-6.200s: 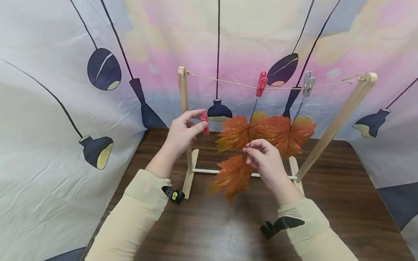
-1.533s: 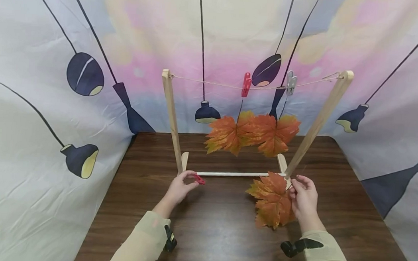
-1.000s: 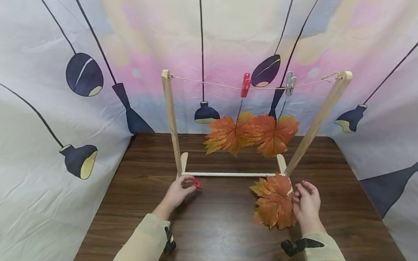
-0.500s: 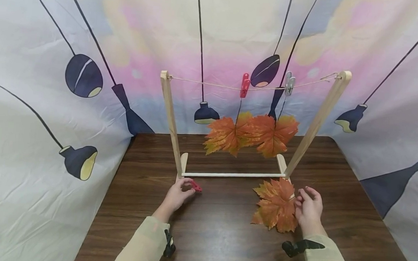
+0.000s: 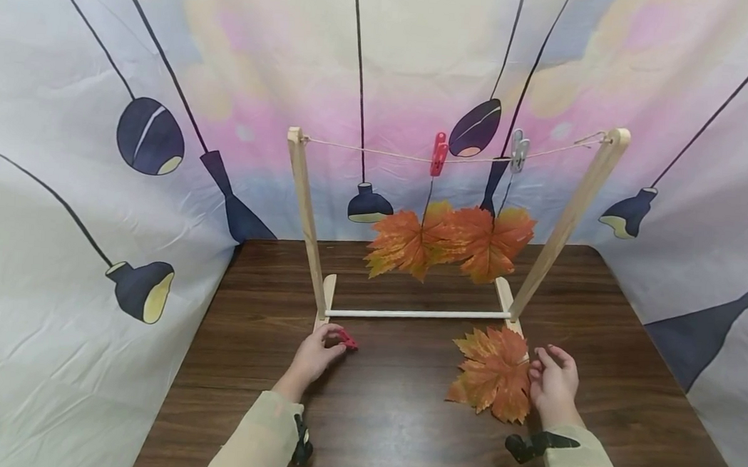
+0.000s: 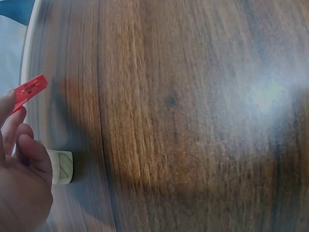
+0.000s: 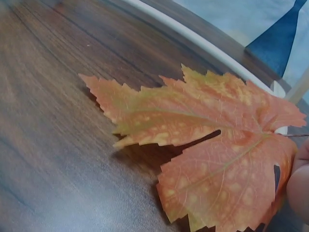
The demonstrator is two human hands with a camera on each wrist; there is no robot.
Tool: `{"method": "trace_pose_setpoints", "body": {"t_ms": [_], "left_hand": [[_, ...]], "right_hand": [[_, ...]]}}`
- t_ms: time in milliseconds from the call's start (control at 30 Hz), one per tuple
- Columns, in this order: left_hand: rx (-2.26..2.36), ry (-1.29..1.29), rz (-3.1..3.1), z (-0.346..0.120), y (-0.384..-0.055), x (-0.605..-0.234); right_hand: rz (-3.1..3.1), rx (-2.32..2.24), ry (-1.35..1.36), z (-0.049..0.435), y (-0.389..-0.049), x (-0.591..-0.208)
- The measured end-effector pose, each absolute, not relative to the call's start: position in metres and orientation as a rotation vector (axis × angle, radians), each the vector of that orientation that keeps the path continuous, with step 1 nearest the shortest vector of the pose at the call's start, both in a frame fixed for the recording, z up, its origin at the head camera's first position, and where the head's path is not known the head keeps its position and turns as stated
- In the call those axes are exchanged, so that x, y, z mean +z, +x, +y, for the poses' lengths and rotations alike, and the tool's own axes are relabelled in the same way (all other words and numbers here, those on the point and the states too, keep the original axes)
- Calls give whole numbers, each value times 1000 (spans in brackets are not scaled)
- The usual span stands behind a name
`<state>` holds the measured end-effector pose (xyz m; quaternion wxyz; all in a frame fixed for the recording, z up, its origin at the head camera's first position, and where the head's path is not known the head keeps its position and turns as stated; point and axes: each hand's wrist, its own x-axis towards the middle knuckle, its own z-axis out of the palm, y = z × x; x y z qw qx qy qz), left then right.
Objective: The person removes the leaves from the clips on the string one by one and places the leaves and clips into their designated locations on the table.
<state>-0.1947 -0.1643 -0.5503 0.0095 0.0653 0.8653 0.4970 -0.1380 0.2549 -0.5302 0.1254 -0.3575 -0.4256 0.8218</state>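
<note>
In the head view my left hand (image 5: 312,356) is low at the left, pinching a red clothespin (image 5: 347,340) between thumb and finger. The left wrist view shows that clothespin (image 6: 32,90) above the tabletop. At the right, my right hand (image 5: 555,384) pinches the thin stem of an orange artificial maple leaf (image 5: 495,375). In the right wrist view, the leaf (image 7: 212,179) spreads flat close over the wood, its stem running toward the fingers. Two similar leaves hang from a string: one leaf (image 5: 405,242) under a red clothespin (image 5: 439,154), another leaf (image 5: 492,244) under a grey clothespin (image 5: 519,151).
A wooden stand with a left post (image 5: 304,215), a right post (image 5: 570,220) and a white crossbar (image 5: 417,314) carries the string (image 5: 366,149). It stands on a dark wooden table (image 5: 401,414). A printed cloth backdrop (image 5: 263,55) hangs behind.
Both hands have come down from beneath the string and apart, the leaf going right and the clothespin left. During the last second they drift slightly nearer the person, leaf included.
</note>
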Motion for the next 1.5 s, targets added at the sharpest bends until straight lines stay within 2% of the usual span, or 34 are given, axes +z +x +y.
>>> {"method": "trace_pose_setpoints", "body": {"t_ms": [500, 1500], "left_hand": [[1464, 207, 2743, -166, -194, -556], [851, 97, 3009, -169, -195, -561]], "right_hand": [[-1287, 2401, -1049, 258, -137, -546], [-1568, 2213, -1101, 261, -133, -570]]}}
